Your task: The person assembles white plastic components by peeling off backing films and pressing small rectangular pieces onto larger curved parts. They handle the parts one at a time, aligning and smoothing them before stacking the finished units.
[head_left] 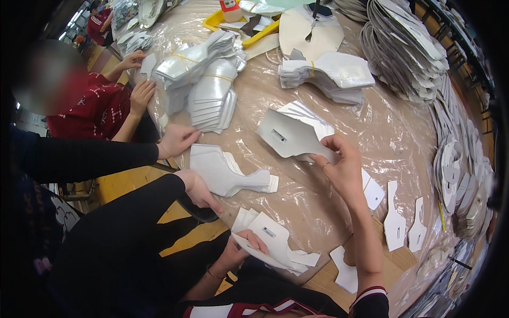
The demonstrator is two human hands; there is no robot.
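The table (297, 175) is wrapped in clear plastic sheet and carries banded bundles of white cut pieces (212, 90), with long overlapping rows of the same pieces (408, 58) along its far right rim and a yellow tray (217, 20) at the far end. A co-worker in black sleeves rests a hand on a flat stack (228, 172) at the near left edge.

The right hand (342, 169) is raised over the table, closed in a pinch on the narrow end of a fan of white pieces (294, 132). The left hand (241, 246), low at the near edge, grips a second, smaller stack (270, 241), thumb on top.

This looks like sorting or counting pieces into bundles, midway through. Joining the two stacks would call for squaring their edges first.
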